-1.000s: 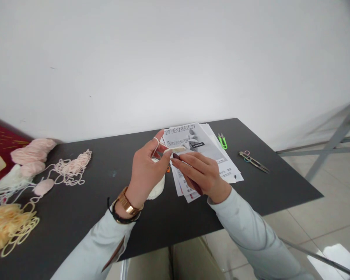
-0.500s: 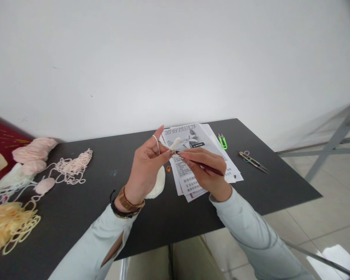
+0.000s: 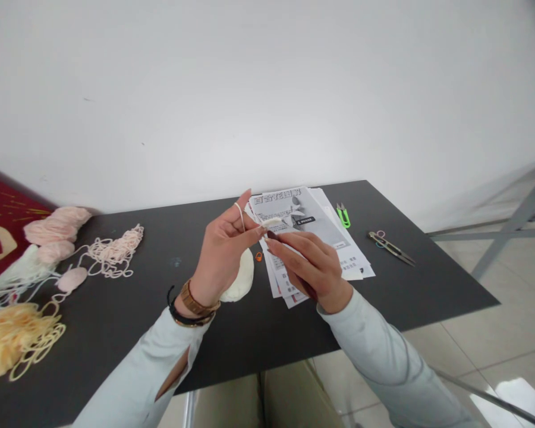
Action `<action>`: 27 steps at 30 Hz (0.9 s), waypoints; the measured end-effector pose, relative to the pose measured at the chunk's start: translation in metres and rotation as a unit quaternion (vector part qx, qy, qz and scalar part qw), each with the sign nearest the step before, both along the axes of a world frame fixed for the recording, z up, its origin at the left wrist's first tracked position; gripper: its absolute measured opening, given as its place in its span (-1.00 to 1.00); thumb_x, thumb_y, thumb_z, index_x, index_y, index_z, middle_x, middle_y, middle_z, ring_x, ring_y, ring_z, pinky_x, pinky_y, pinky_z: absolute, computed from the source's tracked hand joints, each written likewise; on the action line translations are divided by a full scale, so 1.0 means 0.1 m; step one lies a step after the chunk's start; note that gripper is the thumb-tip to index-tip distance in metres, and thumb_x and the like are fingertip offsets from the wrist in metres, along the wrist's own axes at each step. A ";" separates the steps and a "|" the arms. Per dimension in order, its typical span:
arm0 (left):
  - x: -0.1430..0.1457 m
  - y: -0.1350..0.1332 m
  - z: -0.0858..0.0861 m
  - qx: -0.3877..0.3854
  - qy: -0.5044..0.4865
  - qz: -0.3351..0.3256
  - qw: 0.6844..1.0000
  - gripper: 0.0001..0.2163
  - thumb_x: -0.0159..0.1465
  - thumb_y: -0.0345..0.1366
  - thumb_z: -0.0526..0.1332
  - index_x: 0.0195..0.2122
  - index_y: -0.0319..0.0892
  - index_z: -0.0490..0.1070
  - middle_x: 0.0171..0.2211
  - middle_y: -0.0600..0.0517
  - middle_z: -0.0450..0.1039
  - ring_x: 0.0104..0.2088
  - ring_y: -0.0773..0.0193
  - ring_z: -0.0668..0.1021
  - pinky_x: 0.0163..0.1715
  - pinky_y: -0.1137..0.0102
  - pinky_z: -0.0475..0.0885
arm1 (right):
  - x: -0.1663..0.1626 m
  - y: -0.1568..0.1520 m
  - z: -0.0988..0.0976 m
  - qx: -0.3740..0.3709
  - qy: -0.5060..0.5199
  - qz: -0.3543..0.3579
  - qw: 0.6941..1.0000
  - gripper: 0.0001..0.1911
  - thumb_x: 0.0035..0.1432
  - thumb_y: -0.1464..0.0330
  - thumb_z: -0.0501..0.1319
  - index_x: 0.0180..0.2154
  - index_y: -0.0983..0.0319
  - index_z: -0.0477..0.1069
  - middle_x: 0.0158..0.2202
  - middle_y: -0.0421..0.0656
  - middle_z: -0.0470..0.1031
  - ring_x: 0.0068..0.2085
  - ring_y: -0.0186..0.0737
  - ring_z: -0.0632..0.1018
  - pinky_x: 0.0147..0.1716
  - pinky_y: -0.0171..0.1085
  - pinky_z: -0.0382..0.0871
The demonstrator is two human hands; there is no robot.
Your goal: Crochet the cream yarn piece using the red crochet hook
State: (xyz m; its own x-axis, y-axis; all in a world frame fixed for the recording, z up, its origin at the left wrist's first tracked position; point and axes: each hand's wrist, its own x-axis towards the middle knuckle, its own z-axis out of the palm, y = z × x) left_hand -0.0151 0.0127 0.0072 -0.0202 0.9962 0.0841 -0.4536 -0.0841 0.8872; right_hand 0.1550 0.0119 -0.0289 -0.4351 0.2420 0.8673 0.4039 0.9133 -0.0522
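My left hand (image 3: 225, 249) pinches a small white crocheted piece (image 3: 273, 222) between thumb and fingers, and a strand of white yarn (image 3: 241, 215) loops over its raised index finger. Close against it, my right hand (image 3: 314, 261) is closed round a crochet hook (image 3: 309, 289) with a dark handle, most of it hidden by the fingers. The hook's tip meets the work at the left fingertips, too small to make out clearly. Partly behind my left wrist lies a cream-white ball of yarn (image 3: 241, 279) on the black table (image 3: 258, 339).
Printed sheets (image 3: 352, 261) lie under my right hand, with an orange stitch marker (image 3: 258, 257) beside them. Green thread snips (image 3: 343, 216) and metal snips (image 3: 391, 247) are to the right. Pink yarn (image 3: 116, 252) and yellow yarn (image 3: 9, 339) lie at the left by a red bag (image 3: 4, 226).
My right hand has turned, so the hook's handle now points down toward the palm instead of right. The white piece has tipped to lie flatter. My left hand stays nearly in place.
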 end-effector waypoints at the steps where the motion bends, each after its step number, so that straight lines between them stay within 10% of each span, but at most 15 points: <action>1: 0.01 0.00 -0.01 0.018 0.031 0.019 0.999 -0.39 0.00 -0.49 0.41 0.12 -0.18 0.40 -0.53 0.17 0.48 -0.46 0.43 0.50 -0.27 0.46 0.43 | -0.01 0.00 -0.01 -0.003 -0.003 -0.002 1.000 -0.58 0.20 0.56 0.16 0.11 0.32 0.36 -0.12 0.10 0.56 -0.08 -0.06 0.56 -0.14 -0.10 0.56; 14: -0.08 0.07 -0.03 0.009 0.120 -0.019 0.993 -0.38 0.01 -0.46 0.41 0.15 -0.19 0.39 -0.53 0.16 0.45 -0.48 0.43 0.48 -0.31 0.44 0.43 | -0.04 0.01 0.06 -0.154 0.213 0.055 0.963 -0.69 0.13 0.59 0.23 -0.13 0.16 0.51 -0.32 -0.15 0.57 -0.31 -0.26 0.56 -0.36 -0.25 0.49; 27: -0.16 0.02 0.01 -0.068 0.129 -0.169 0.975 -0.47 -0.02 -0.50 0.42 0.04 -0.18 0.51 -0.55 0.10 0.51 -0.53 0.42 0.47 -0.48 0.50 0.32 | 0.00 0.06 0.11 -0.354 0.370 0.148 0.846 -0.89 0.24 0.39 0.23 -0.32 0.17 0.54 -0.42 -0.26 0.51 -0.49 -0.39 0.54 -0.51 -0.36 0.42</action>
